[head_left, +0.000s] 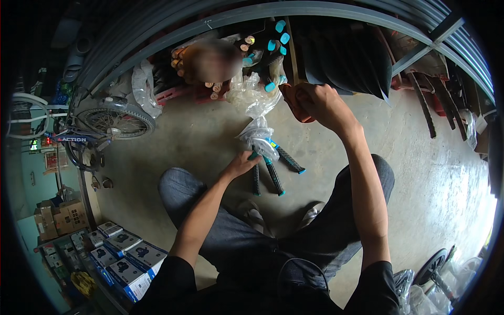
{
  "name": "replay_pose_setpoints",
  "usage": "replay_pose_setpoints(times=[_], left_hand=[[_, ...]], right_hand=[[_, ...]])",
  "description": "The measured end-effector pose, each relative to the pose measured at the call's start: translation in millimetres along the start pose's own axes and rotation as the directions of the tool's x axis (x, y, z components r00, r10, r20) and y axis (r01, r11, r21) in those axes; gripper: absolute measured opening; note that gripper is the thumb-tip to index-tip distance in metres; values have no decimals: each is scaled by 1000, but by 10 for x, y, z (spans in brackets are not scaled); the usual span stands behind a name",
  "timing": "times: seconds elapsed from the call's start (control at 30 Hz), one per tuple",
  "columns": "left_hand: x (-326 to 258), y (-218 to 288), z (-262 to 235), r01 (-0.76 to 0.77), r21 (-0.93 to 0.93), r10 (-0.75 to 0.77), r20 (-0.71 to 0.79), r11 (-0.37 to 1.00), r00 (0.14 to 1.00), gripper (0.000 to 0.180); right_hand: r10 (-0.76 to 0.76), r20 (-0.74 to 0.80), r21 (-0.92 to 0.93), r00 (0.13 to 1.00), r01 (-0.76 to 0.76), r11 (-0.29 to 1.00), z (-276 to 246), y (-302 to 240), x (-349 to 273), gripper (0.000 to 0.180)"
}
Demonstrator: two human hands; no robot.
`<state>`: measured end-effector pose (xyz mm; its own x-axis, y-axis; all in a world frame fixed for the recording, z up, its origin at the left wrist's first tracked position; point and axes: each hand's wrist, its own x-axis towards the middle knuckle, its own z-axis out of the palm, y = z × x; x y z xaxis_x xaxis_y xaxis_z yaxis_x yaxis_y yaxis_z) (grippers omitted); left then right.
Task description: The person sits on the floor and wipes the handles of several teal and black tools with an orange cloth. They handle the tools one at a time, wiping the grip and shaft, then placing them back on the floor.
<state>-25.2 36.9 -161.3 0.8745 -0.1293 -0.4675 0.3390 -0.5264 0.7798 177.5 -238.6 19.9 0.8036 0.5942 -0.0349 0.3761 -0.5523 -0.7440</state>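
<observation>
My left hand point(241, 165) is closed round the upper part of one of three tools with black textured grips point(273, 177) and teal ends. Their heads are hidden under clear plastic wrapping point(258, 137), so I cannot tell what kind they are. The grips point down towards my feet. My right hand point(326, 106), farther out and to the right, is closed on an orange-brown, loop-like piece point(297, 106). A wooden pole point(293, 58) rises just behind that hand; whether it joins the piece cannot be seen.
Beyond my hands lie crumpled clear plastic bags point(257, 97), teal-ended handles point(284, 38), wooden handle ends point(216, 88) and dark metal blades point(344, 58) under a metal frame. A bicycle wheel point(118, 119) stands left. Boxes point(131, 260) are stacked at lower left.
</observation>
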Motion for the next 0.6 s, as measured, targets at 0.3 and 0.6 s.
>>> replay_pose_setpoints(times=[0.3,0.6], left_hand=[[130,-128,182,170,271,-107,-233,948,967,40],[99,-127,161,139,433,39,-377,890,925,42]], right_hand=[[38,-14,-20,999,-38,999,-94,-2,-19,18],[-8,-107,-47,994,3,999,-35,159,14,16]])
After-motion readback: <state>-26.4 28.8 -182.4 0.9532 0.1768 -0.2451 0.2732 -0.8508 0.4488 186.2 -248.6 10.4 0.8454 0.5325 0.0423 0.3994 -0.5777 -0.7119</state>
